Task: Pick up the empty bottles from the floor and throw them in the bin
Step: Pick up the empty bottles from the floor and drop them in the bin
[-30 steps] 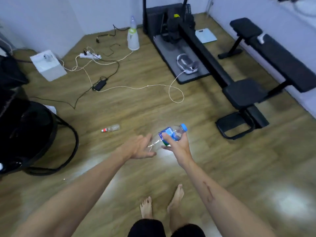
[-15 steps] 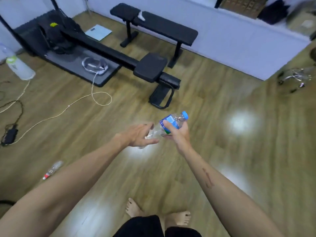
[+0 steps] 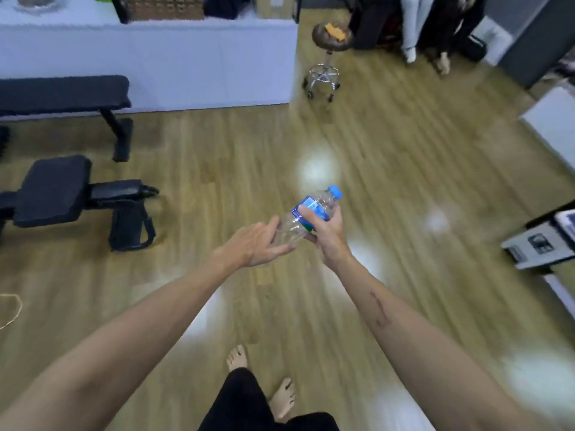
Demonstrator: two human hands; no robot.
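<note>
The right hand [image 3: 326, 233] covers part of the bottle [image 3: 306, 217] label. The weight bench [image 3: 62, 94] runs off the left edge. Motion blur smears the stool [image 3: 326, 57]; the thing on its seat is unreadable.

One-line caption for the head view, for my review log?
Right hand grips an empty bottle; left hand touches its base, above a wooden floor.

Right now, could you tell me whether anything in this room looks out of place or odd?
Little stands out. An orange object lies on the stool, too blurred to identify. The bottle is gripped in the right hand, left hand touching its base.
</note>
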